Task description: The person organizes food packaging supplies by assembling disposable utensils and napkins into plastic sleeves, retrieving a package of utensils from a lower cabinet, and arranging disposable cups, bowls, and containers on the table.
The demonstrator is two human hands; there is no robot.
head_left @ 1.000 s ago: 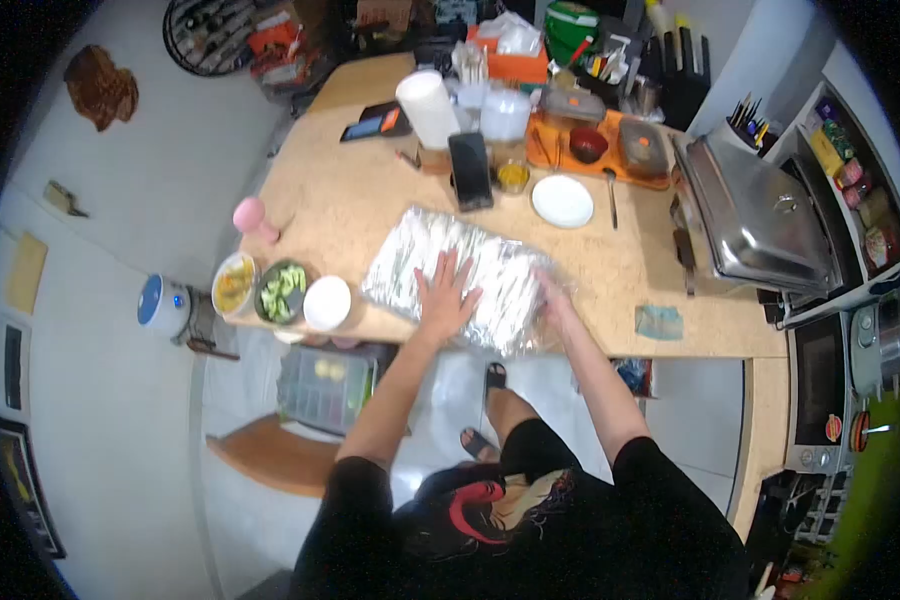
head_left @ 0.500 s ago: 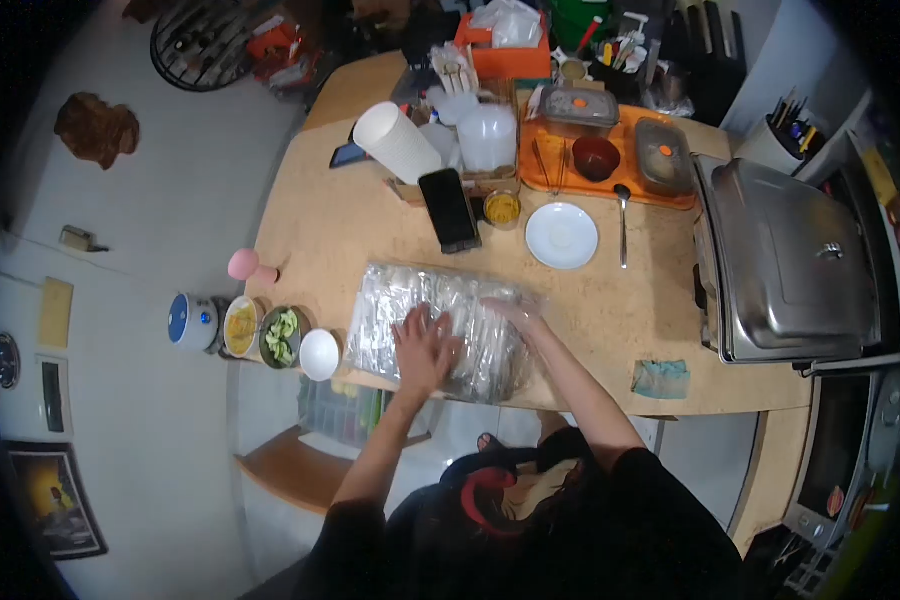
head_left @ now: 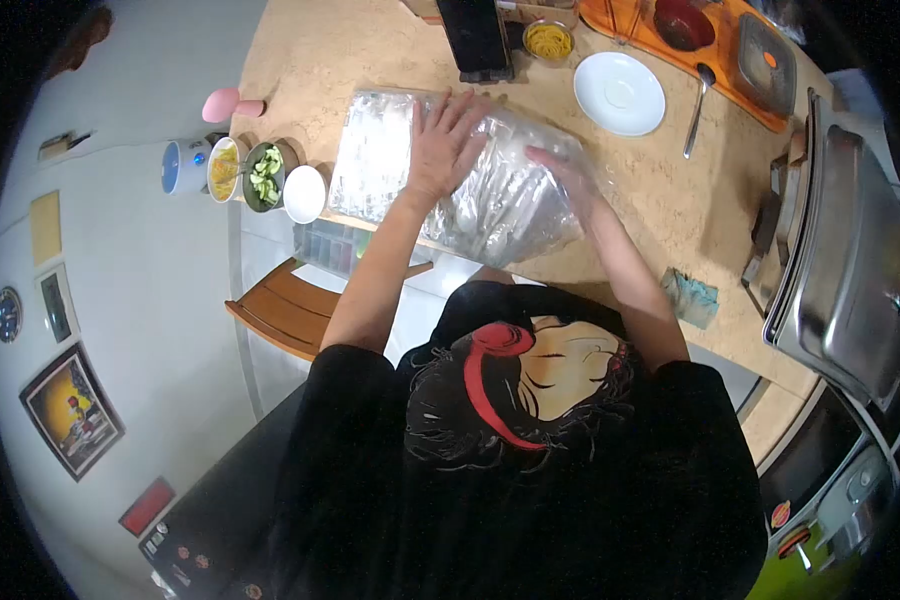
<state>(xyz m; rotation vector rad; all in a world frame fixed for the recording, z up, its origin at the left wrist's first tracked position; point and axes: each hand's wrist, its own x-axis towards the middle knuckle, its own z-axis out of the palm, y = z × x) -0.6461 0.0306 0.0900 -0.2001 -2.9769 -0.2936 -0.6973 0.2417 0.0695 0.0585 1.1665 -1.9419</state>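
A wide sheet or bag of clear, crinkled plastic (head_left: 368, 150) lies near the table's front edge, with pale layers under its left part. My left hand (head_left: 446, 148) rests flat on its upper middle, fingers spread. On the right part, my right hand (head_left: 570, 182) reaches in with fingers stretched out and touches the loose plastic; whether some fingers are beneath the film I cannot tell. Left of the plastic stand a small white bowl (head_left: 305, 194), a bowl of chopped green vegetable (head_left: 260, 190) and a bowl of yellow shreds (head_left: 220, 172).
Behind the plastic are a propped phone (head_left: 475, 40), a small dish of yellow food (head_left: 548, 41), a white plate (head_left: 620, 94) and a spoon (head_left: 698, 112). An orange tray (head_left: 630, 38) and a metal chafing dish (head_left: 845, 270) stand right. A blue-green cloth (head_left: 692, 298) lies near the edge.
The view has tilted downward, so the table sits higher in frame. My left hand has slid farther up the plastic. The right part of the plastic has shifted and looks more rumpled.
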